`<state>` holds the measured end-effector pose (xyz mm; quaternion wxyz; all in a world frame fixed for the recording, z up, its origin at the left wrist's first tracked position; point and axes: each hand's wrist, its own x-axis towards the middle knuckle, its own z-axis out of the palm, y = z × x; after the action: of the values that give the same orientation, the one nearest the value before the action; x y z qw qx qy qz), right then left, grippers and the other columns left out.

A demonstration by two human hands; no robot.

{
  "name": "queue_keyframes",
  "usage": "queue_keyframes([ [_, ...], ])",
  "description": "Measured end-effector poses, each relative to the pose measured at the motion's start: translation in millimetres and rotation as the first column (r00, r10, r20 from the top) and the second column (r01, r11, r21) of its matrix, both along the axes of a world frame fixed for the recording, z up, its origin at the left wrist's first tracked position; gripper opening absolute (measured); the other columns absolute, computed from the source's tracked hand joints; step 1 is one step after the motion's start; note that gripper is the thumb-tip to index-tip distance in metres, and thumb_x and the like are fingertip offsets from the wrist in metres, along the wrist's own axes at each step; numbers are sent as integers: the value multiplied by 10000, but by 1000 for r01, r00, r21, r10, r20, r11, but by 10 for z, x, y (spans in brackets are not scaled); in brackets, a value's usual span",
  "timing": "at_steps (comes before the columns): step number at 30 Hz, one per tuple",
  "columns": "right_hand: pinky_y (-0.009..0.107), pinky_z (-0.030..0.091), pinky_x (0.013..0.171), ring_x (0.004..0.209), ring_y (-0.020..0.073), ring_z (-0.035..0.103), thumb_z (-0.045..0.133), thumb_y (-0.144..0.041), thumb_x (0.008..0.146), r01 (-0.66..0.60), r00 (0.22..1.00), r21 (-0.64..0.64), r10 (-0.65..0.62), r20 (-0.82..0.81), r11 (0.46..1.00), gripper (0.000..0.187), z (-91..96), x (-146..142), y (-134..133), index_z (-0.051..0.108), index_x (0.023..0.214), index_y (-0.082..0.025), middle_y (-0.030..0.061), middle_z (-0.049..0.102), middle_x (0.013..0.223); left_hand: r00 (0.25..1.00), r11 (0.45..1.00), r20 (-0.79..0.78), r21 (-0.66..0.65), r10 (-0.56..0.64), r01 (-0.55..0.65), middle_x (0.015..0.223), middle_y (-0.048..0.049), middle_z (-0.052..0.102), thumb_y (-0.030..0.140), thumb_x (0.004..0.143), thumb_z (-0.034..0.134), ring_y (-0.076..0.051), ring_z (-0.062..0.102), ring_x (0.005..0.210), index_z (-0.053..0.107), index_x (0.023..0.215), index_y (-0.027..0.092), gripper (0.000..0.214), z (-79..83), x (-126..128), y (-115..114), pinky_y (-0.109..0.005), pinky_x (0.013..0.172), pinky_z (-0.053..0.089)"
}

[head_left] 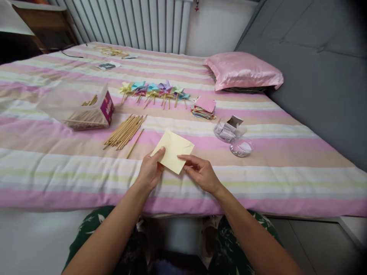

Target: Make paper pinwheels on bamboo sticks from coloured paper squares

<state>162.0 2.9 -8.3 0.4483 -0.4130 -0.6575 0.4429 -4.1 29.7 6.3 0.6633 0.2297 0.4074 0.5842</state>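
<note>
From my remote seat, the widest thing I see is the pink, cream and green striped bedspread [286,179], which fills the view. At 2 o'clock from centre lies a glossy pink satin pillow [243,70]. At 10 o'clock a clear plastic box [77,105] holds thin wooden sticks. A row of pastel paper pinwheels [155,91] runs at 12 o'clock, and a loose bundle of wooden sticks [124,131] lies at 9 o'clock.

Near centre, my left hand [149,172] pinches the 7 o'clock corner of the pale yellow square paper sheet [173,149], thumb on top. My right hand [200,173] grips its 5 o'clock edge between forefinger and thumb. The sheet is low over the bedspread, and I cannot tell whether it touches.

A stack of coloured paper squares [204,107] sits at 1 o'clock. A small clear round tub [229,130] is at 3 o'clock, with its clear lid [241,147] just beside it.
</note>
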Motion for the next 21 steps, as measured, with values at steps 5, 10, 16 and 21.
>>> queue_keyframes([
  [5, 258, 499, 694, 822, 154, 653, 490, -60, 725, 120, 992, 43, -122, 31, 992, 340, -16, 49, 28, 703, 934, -222, 16, 716, 945, 987, 987, -31, -20, -158, 157, 798, -86, 725, 209, 692, 722, -148, 643, 684, 698, 871, 84, 220, 40, 18, -56, -204, 618, 504],
  [10, 243, 474, 627, 729, 153, 649, 500, -46, 670, 165, 986, 30, -165, -2, 986, 271, 24, 82, 37, 697, 788, -190, 21, 715, 814, 979, 977, 14, -68, -202, 202, 746, -59, 722, 250, 692, 705, -149, 641, 660, 708, 791, 107, 175, 109, -46, -50, -200, 598, 497],
  [16, 233, 451, 608, 665, 129, 612, 489, -40, 662, 31, 998, -38, -33, -48, 999, 228, 14, 102, 43, 663, 709, -180, 5, 681, 736, 925, 911, 0, -175, -379, 373, 728, -96, 720, 325, 711, 680, -195, 651, 603, 704, 830, 97, 258, 152, -124, -33, -260, 568, 503],
  [21, 244, 452, 615, 660, 129, 602, 506, -58, 684, 0, 999, -96, -5, -45, 995, 186, -31, 96, 38, 644, 709, -180, 3, 663, 736, 883, 884, -146, -231, -445, 407, 738, -132, 720, 273, 650, 751, -192, 652, 610, 694, 823, 63, 278, 119, -127, -54, -242, 545, 490],
])
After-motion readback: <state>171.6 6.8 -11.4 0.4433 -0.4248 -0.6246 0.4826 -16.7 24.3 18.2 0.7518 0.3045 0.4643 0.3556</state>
